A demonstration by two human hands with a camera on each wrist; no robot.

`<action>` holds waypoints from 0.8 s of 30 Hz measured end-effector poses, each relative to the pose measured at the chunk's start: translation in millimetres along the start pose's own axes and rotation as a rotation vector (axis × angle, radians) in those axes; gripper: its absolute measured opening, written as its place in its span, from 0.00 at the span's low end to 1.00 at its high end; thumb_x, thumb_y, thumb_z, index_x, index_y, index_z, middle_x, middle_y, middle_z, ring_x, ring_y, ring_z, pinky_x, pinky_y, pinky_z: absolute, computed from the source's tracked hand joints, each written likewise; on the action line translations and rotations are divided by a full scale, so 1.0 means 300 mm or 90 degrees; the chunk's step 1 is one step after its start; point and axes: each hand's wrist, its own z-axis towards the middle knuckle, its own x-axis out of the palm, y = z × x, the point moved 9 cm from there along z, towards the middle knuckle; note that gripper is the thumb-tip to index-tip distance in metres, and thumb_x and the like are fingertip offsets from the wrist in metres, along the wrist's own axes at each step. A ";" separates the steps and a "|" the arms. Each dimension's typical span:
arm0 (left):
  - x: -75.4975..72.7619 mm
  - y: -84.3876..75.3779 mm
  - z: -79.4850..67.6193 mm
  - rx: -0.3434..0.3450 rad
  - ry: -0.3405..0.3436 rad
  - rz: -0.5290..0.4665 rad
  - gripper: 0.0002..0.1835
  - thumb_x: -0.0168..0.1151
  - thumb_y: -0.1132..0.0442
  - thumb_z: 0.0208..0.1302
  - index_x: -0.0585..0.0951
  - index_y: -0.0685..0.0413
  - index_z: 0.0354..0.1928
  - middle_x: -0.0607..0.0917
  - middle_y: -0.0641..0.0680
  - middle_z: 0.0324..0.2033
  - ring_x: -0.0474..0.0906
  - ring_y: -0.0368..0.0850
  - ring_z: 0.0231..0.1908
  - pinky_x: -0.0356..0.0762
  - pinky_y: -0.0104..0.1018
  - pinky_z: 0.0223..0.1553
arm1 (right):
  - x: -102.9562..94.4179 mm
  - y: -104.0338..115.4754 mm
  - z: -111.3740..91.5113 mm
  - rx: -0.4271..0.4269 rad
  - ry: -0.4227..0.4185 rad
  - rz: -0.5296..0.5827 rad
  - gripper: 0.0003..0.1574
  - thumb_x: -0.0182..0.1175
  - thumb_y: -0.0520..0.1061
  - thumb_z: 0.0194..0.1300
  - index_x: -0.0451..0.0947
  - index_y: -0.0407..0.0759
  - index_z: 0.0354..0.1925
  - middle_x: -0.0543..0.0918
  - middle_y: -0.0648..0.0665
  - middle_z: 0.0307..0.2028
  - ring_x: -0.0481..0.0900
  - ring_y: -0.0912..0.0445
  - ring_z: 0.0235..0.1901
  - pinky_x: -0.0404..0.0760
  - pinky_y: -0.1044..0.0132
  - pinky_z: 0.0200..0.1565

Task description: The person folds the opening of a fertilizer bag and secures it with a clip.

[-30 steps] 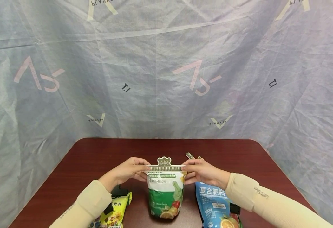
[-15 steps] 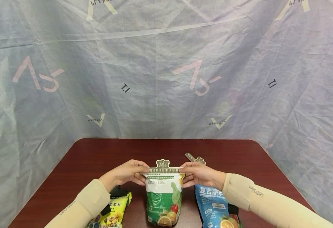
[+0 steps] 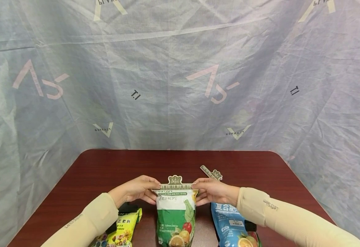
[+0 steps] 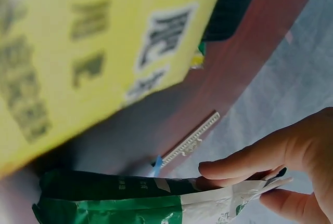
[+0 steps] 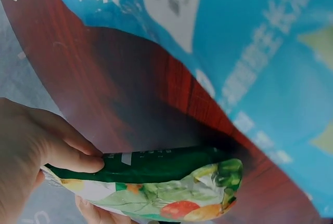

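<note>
Behind the table point(image 3: 155, 163), probably cloth point(image 3: 167, 106)

Cream sleeves point(image 3: 303, 221), small dark lettering point(image 3: 270, 204) on each (hard to read), wide bulky cuffs point(image 3: 101, 212).

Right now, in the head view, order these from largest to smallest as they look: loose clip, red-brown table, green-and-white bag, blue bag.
1. Red-brown table
2. Green-and-white bag and blue bag, unranked: a sleeve and the picture's edge hide part of the blue one
3. Loose clip
</note>
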 end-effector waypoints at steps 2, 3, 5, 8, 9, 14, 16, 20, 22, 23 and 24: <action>-0.001 0.008 0.003 -0.006 -0.008 0.001 0.12 0.56 0.62 0.63 0.76 0.65 0.42 0.80 0.56 0.32 0.81 0.45 0.25 0.79 0.48 0.35 | -0.003 -0.010 0.006 0.006 -0.006 -0.002 0.02 0.52 0.41 0.65 0.71 0.43 0.35 0.80 0.43 0.29 0.79 0.51 0.27 0.81 0.55 0.36; -0.002 0.014 0.004 -0.009 -0.012 0.002 0.12 0.56 0.62 0.63 0.75 0.66 0.42 0.80 0.56 0.32 0.81 0.45 0.25 0.80 0.48 0.35 | -0.004 -0.014 0.008 0.008 -0.007 -0.005 0.02 0.51 0.41 0.65 0.71 0.42 0.35 0.80 0.43 0.29 0.79 0.51 0.27 0.81 0.55 0.36; -0.005 0.024 0.009 -0.016 -0.022 0.006 0.13 0.55 0.62 0.63 0.75 0.66 0.43 0.79 0.57 0.32 0.81 0.45 0.25 0.80 0.48 0.34 | -0.005 -0.021 0.012 0.013 -0.010 -0.010 0.03 0.51 0.41 0.65 0.70 0.42 0.36 0.80 0.42 0.29 0.79 0.51 0.27 0.81 0.55 0.36; -0.008 0.036 0.015 -0.025 -0.034 0.011 0.14 0.55 0.62 0.63 0.75 0.67 0.44 0.78 0.58 0.34 0.81 0.45 0.25 0.80 0.47 0.34 | -0.005 -0.029 0.015 0.021 -0.011 -0.021 0.04 0.50 0.41 0.66 0.69 0.40 0.37 0.80 0.42 0.30 0.79 0.51 0.27 0.81 0.56 0.36; -0.007 0.040 0.016 -0.029 -0.036 0.012 0.14 0.56 0.62 0.63 0.74 0.67 0.44 0.78 0.58 0.34 0.81 0.46 0.25 0.80 0.47 0.34 | -0.005 -0.030 0.014 0.024 -0.011 -0.025 0.05 0.50 0.41 0.66 0.69 0.39 0.38 0.80 0.42 0.30 0.79 0.51 0.27 0.81 0.56 0.36; -0.007 0.053 0.022 -0.048 -0.043 0.016 0.19 0.56 0.61 0.63 0.72 0.69 0.50 0.76 0.61 0.41 0.81 0.49 0.27 0.80 0.48 0.34 | -0.004 -0.041 0.016 0.038 -0.017 -0.034 0.07 0.50 0.41 0.67 0.67 0.37 0.40 0.79 0.40 0.32 0.78 0.51 0.28 0.81 0.56 0.37; -0.008 0.058 0.024 -0.057 -0.046 0.019 0.21 0.56 0.61 0.63 0.71 0.70 0.52 0.75 0.61 0.45 0.81 0.50 0.28 0.80 0.49 0.34 | -0.003 -0.046 0.019 0.044 -0.019 -0.037 0.07 0.50 0.41 0.67 0.67 0.37 0.40 0.78 0.40 0.32 0.78 0.50 0.28 0.81 0.56 0.37; -0.011 0.070 0.027 -0.074 -0.053 0.025 0.23 0.56 0.61 0.63 0.70 0.71 0.55 0.72 0.63 0.51 0.81 0.51 0.29 0.79 0.49 0.34 | -0.007 -0.059 0.027 0.055 -0.027 -0.042 0.07 0.49 0.41 0.68 0.66 0.37 0.40 0.78 0.39 0.32 0.77 0.50 0.28 0.80 0.55 0.37; -0.011 0.077 0.029 -0.082 -0.057 0.031 0.22 0.56 0.61 0.64 0.70 0.71 0.55 0.71 0.64 0.51 0.82 0.51 0.29 0.80 0.49 0.34 | -0.010 -0.066 0.031 0.060 -0.032 -0.046 0.07 0.49 0.40 0.68 0.66 0.36 0.40 0.78 0.38 0.32 0.77 0.50 0.28 0.81 0.56 0.37; -0.011 0.081 0.031 -0.085 -0.057 0.035 0.22 0.56 0.62 0.64 0.70 0.71 0.55 0.71 0.64 0.51 0.81 0.51 0.28 0.80 0.49 0.34 | -0.011 -0.070 0.033 0.062 -0.034 -0.047 0.07 0.49 0.40 0.68 0.66 0.36 0.40 0.78 0.38 0.32 0.77 0.50 0.27 0.81 0.56 0.37; -0.011 0.085 0.032 -0.089 -0.058 0.039 0.22 0.56 0.62 0.63 0.70 0.71 0.54 0.71 0.64 0.51 0.81 0.51 0.28 0.80 0.49 0.34 | -0.013 -0.075 0.035 0.064 -0.035 -0.048 0.07 0.49 0.40 0.68 0.66 0.36 0.41 0.78 0.38 0.32 0.77 0.50 0.27 0.81 0.56 0.37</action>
